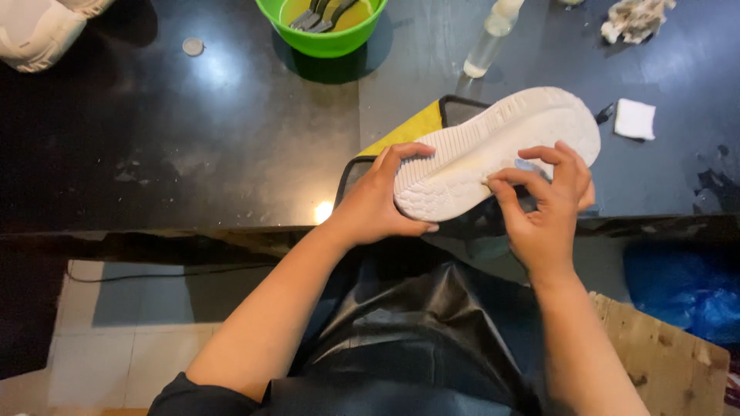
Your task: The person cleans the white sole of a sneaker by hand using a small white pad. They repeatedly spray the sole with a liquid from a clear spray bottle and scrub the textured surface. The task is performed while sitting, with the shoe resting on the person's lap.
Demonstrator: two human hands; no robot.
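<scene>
A dark glossy table [193, 139] carries a green bowl [322, 35], clear bottle [487, 42], white pad [635, 119] and crumpled rag [637, 17].

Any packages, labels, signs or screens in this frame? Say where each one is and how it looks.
No labels, signs or screens show.
Clear plastic bottle: top centre of the dark table, slim, pale cap, no label visible.
Green bowl: left of the bottle, round, holds yellowish liquid and brushes.

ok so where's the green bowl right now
In the head view the green bowl sits at the top centre of the dark table, holding yellowish liquid and brushes, left of the clear bottle and beyond the upturned white shoe.
</scene>
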